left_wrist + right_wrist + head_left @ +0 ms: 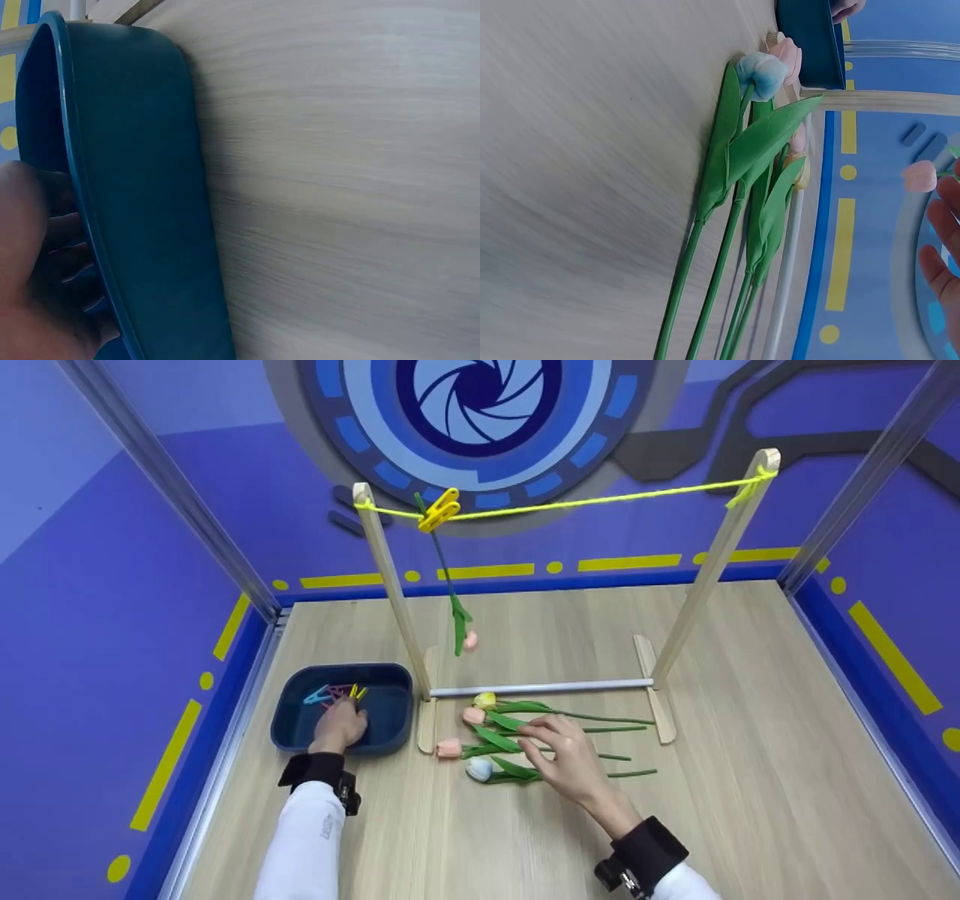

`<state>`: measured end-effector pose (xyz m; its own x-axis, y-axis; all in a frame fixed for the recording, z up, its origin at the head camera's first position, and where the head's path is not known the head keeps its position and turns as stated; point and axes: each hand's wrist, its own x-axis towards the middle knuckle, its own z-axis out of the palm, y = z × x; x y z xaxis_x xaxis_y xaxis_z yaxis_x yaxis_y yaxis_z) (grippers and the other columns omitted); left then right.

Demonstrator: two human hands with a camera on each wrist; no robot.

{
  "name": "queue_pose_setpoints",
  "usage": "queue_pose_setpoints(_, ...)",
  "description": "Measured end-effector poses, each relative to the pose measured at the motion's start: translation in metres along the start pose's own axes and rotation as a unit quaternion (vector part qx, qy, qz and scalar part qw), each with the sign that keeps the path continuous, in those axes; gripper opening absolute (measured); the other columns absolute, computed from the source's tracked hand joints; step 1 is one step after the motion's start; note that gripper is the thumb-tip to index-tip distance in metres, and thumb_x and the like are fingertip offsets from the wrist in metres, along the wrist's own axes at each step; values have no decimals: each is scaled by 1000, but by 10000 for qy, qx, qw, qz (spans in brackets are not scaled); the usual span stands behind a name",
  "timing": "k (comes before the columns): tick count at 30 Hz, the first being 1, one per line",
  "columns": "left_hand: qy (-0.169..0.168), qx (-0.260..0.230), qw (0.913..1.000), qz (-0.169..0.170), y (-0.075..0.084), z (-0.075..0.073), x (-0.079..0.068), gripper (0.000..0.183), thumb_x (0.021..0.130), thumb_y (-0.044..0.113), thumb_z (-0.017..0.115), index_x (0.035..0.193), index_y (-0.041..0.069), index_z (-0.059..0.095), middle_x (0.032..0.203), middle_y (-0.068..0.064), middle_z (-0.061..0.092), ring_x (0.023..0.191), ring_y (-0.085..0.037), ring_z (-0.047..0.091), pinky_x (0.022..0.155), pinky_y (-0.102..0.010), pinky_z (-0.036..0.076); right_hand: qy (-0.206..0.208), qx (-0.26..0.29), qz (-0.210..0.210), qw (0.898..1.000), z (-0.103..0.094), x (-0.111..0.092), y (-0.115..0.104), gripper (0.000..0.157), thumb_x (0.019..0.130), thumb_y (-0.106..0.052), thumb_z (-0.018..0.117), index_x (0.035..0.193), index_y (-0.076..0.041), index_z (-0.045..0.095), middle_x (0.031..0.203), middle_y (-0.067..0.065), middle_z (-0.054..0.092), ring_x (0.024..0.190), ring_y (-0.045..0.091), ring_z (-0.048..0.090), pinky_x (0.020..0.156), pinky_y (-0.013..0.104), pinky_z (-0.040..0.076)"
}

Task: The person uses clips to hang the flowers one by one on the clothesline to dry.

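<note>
Your left hand (341, 725) is down in the dark blue bin (390, 720), fingertips at the yellow clothespin (360, 691). Can't tell if you're pinching it or only touching: fingers partly hidden in head view, bin wall blocks left wrist view. Blue clothespin (316, 696) sits left of it, pinkish ones in between.

Your right hand (566, 757) hovers above the tulips on the table (465, 840), fingers loosely bent and spread, clear of the flowers. Four lie side by side, heads toward the bin, stems to the right. Far to near: yellow tulip (485, 701), two pink ones, blue tulip (479, 769).

Behind them: two wooden posts, white rod (540, 688) between them low down, yellow string (622, 499) tied across the tops. Hanging tulip (470, 641), pink, is head-down near the left post, stem clipped to the string by a yellow clip (439, 510).
</note>
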<state>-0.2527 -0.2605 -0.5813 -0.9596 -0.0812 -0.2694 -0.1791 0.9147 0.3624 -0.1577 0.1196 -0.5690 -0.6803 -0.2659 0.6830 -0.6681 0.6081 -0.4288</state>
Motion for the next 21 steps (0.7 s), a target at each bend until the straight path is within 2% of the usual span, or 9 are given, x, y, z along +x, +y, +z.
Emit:
queue_pose_setpoints(6,-326,80,9994,-128,1,4,6,50,101,24,49,137,-10,47,139,-33,50,127,-49,51,105,-59,42,0,-34,-22,10000,3,-2,-2,16,83,-13,79,99,-12,78,94,0,72,91,15,67,80,32,53)
queue_pose_setpoints(14,-146,181,9997,57,0,11,1,50,99,23,51,139,-7,48,142,-32,50,129,-49,50,106,-58,41,-86,88,74,9999,9,-5,-6,15,84,-13,77,99,-10,78,93,0,72,89,16,67,77,33,53)
queue_pose_setpoints(21,-186,241,9991,310,4,13,-6,48,99,21,51,136,-9,51,138,-32,53,128,-48,51,107,-57,40,-67,72,36,9999,10,-7,-6,15,82,-13,79,97,-9,78,93,0,72,89,16,66,76,32,53)
